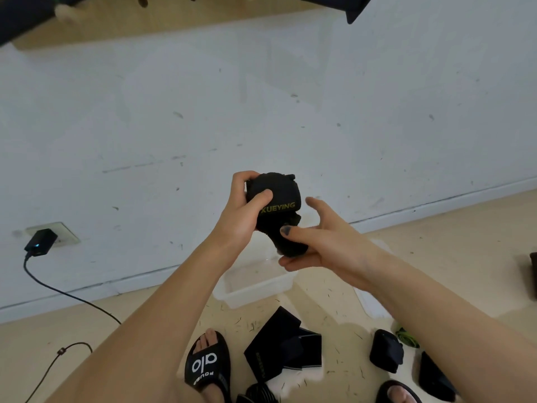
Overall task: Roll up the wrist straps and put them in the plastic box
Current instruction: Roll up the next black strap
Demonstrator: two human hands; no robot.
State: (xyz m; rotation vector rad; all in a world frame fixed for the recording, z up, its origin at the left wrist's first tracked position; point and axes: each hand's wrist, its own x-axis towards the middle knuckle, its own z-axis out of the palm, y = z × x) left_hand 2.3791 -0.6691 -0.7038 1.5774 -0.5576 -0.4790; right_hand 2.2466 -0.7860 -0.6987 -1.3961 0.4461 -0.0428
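L hand [241,210] grips rolled black wrist strap [276,199], thumb on top, held in air above plastic box [255,286] | R hand [316,242] pinches strap's loose end from below | box on floor by wall | other straps [282,347] flat on floor nr slippers [207,365]

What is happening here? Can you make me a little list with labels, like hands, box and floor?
left hand: the left hand grips a rolled black strap, thumb on top
right hand: the right hand holds the strap's lower end, some fingers spread
writing: yellow letters on the strap
box: a clear plastic box on the floor under the hands, no strap visible inside
floor: more black straps lying flat or bundled
feet: black sandals
wall: a charger plugged in
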